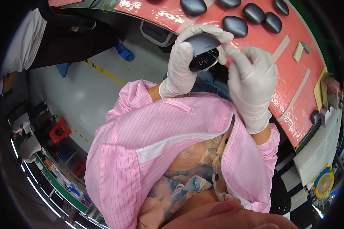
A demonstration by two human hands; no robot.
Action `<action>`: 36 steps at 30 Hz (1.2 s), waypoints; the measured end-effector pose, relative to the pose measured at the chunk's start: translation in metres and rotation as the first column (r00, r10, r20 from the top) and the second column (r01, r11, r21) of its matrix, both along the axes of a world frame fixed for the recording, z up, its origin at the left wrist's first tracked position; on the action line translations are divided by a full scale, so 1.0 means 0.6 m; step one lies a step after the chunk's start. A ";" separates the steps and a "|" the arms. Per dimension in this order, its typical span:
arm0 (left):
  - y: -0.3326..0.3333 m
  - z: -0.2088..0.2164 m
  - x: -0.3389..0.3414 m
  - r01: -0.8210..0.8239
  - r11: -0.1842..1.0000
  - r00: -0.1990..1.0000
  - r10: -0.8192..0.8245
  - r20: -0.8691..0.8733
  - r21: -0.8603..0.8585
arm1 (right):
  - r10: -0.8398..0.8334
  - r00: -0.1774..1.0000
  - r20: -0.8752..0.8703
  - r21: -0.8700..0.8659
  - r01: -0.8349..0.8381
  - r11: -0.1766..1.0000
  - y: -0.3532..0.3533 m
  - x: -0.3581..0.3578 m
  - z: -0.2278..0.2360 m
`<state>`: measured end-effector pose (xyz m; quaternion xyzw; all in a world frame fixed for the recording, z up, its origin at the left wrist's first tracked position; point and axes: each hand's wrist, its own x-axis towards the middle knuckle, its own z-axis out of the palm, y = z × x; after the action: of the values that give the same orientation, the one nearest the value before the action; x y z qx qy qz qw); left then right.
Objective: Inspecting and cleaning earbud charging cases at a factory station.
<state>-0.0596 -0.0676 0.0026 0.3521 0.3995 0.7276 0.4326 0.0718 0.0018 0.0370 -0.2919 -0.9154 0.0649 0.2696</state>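
My left hand (178,66), in a white glove, is wrapped round a rounded dark grey case, like an earbud charging case (202,44). The lid is raised, and a glossy black inside shows below it. Beside the case, my right hand (252,78), also gloved in white, has its fingers curled and its thumb and forefinger pinched together close to the case's right edge. Whatever lies in that pinch, if anything, is too small or hidden to make out. Several similar closed grey cases (234,26) lie just beyond my hands.
A red, shiny mat (290,101) covers the bench, with pale tape strips (281,48) on it. Near its right side lie a small cream block (298,52) and a roll of yellow tape (323,182). A grey bin (156,34) stands under the bench; another person (25,42) is at left.
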 end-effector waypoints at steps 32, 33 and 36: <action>0.046 -0.011 0.064 0.155 0.988 0.954 -0.147 0.260 -0.011 | -0.240 0.774 -0.586 -0.787 -0.473 0.397 -0.020 0.083 -0.010; 0.048 -0.009 0.065 0.163 0.984 0.927 -0.129 0.351 -0.070 | -0.272 0.808 -0.522 -0.836 -0.424 0.347 -0.017 0.086 -0.012; 0.055 -0.004 0.082 0.163 0.985 0.913 -0.129 0.386 -0.057 | 0.060 0.891 -0.449 -0.206 -0.169 0.964 0.002 0.092 -0.027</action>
<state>-0.0106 -0.0344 0.0001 0.2134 0.3120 0.7295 0.5700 0.1267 0.0033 0.0208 -0.2452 -0.8321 0.2549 0.4272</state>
